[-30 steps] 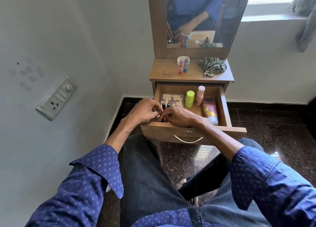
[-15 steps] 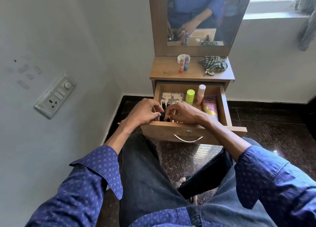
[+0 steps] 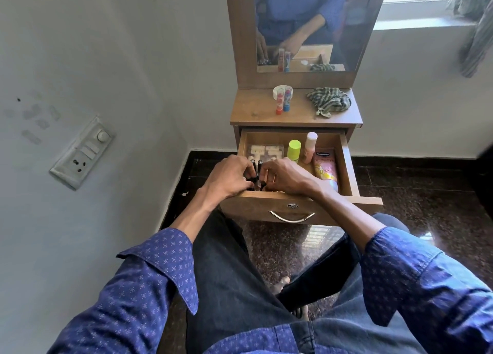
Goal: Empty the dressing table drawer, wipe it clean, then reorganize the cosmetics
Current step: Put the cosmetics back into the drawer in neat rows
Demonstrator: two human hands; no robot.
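Wooden drawer [image 3: 349,167] stands open under the table [image 3: 256,113]; left hand [image 3: 226,177] and right hand [image 3: 288,177] pinch slim black cosmetic sticks [image 3: 68,171] (two tips visible), upright, at its front-left corner.

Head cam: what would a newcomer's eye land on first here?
Both hands meet over the front left of the open drawer: the left hand and right hand are bunched around slim black cosmetic sticks. Behind them stand a lime-capped bottle and a pink bottle, with a pink Vaseline tube lying at the right. On the tabletop sits a crumpled striped cloth.
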